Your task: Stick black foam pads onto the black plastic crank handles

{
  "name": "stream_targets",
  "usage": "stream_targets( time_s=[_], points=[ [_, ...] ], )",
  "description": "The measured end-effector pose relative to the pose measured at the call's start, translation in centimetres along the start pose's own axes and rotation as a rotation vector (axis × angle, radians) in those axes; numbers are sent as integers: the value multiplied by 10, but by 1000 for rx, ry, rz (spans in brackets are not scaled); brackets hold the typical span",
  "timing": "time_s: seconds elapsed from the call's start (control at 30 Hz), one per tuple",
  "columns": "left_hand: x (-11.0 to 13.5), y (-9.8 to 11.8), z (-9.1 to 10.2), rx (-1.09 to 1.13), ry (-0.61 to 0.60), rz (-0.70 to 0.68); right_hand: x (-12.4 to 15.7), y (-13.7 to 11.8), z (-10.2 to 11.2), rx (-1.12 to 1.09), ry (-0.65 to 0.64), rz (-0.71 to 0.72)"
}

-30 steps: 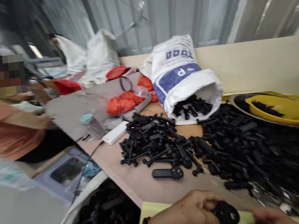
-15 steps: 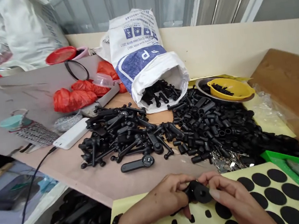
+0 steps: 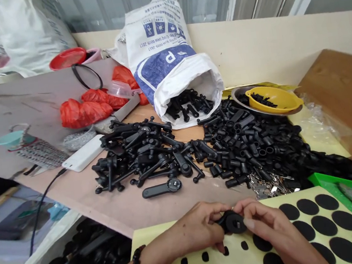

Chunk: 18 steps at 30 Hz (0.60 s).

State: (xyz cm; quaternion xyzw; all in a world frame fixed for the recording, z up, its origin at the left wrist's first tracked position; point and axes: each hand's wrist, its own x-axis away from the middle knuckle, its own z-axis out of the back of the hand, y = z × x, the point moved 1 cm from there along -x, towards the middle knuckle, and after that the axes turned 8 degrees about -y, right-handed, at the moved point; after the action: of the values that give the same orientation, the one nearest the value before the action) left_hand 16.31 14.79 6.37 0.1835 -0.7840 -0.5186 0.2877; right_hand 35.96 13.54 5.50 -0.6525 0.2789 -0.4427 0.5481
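My left hand (image 3: 202,224), with a dark bead bracelet on its wrist, is closed around a black plastic part with a round, disc-shaped end (image 3: 235,222). The disc faces me, and a small shiny metal bit shows in its central slot. My right hand (image 3: 265,219) pinches the right edge of the same part with thumb and fingers; whether it also holds something small is hidden. Both hands are above a yellow backing sheet (image 3: 162,235) that carries round black stickers (image 3: 325,226) on the right and small black spots below the hands.
Black arm-shaped parts (image 3: 146,152) lie heaped ahead, with short black tubes (image 3: 253,140) to their right. Small metal pieces (image 3: 273,185) lie by a green tray (image 3: 324,180). A white sack (image 3: 185,71), a yellow bowl (image 3: 293,101) and a white power bank (image 3: 83,153) stand farther back.
A shiny metal bit now shows in the disc's centre, where a dark hole showed before. Both hands keep their hold with small finger shifts. The view has tilted slightly.
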Motion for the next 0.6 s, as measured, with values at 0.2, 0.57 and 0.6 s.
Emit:
stream_targets(
  time_s=[0.2, 0.57, 0.6],
  points=[
    [-1, 2, -2, 9, -12, 0, 1, -3, -2, 53, 7, 6],
    [0, -3, 0, -10, 14, 21, 0, -4, -2, 92, 19, 16],
    [0, -5, 0, -16, 20, 18, 0, -5, -3, 94, 27, 16]
  ],
)
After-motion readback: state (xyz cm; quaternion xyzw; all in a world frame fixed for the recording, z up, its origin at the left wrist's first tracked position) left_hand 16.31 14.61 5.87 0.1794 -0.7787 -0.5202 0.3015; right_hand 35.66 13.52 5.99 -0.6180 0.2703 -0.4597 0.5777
